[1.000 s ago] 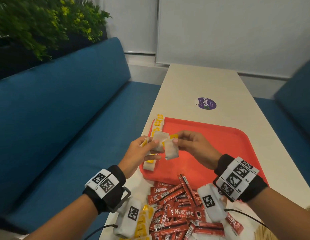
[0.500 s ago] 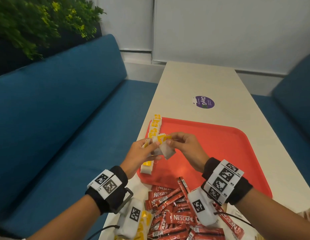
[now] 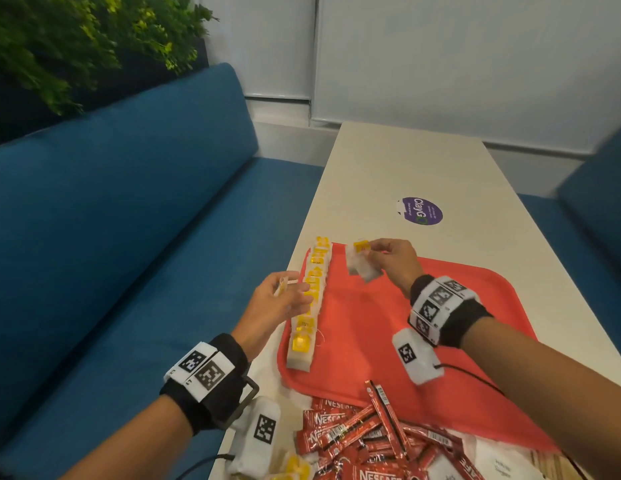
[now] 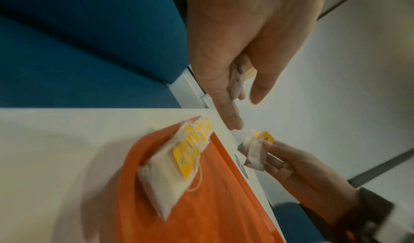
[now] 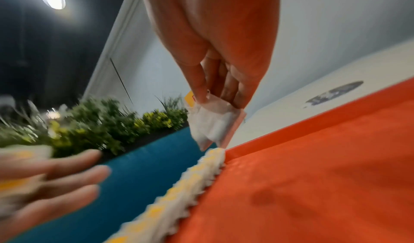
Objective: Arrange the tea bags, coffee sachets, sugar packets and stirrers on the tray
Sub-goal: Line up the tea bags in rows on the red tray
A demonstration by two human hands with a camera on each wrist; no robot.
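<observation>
A red tray [image 3: 423,341] lies on the white table. A row of tea bags [image 3: 311,306] with yellow tags runs along its left edge. My right hand [image 3: 371,252] pinches a couple of tea bags [image 3: 361,268] in the air beside the row's far end; the right wrist view shows them [image 5: 212,124] hanging just above that end. My left hand [image 3: 288,292] hovers at the row's middle with a tea bag [image 3: 283,284] tucked between thumb and fingers, which the left wrist view [image 4: 237,76] shows only blurred. Red coffee sachets [image 3: 354,441] are heaped at the tray's near edge.
More yellow-tagged tea bags [image 3: 295,467] and white packets [image 3: 496,459] lie on the table by the sachet heap. A purple sticker [image 3: 420,211] marks the table beyond the tray. Blue benches [image 3: 129,237] flank the table, with plants behind the left one.
My hands, close together over the tray before, have parted. The right hand has carried its tea bags toward the far end of the row; the left has drawn back to the left.
</observation>
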